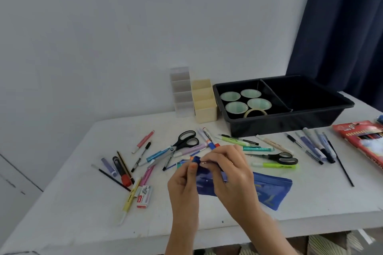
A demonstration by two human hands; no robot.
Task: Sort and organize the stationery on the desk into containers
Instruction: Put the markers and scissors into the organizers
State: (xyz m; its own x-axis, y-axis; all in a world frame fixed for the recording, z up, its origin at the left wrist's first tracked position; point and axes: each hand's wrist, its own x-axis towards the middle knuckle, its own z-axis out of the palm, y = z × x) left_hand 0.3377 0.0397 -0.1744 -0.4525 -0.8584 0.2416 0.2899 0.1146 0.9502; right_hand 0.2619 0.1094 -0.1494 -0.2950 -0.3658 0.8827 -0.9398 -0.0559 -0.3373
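My hands (209, 173) grip the pouch (269, 190) low over the white table (207, 219). Left of the grip I see markers, a cutter (122, 169) and an eraser (144, 196) on the tabletop; just beyond it, scissors (182, 142) among pens. Farther back stand two organisers (204, 101) and a black tray (290, 122), and far right of the grip lie more pens and a pencil box (364, 140).

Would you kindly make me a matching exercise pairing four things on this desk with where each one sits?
Things:
1. Tape rolls
2. Blue pouch
3. Eraser box
4. Coloured pencil box

Places:
A. Far right edge of the desk
B. Held in both hands
C. Left compartment of the black tray
D. Left part of the desk, beside a yellow pen

Pairs: 1-C, 2-B, 3-D, 4-A
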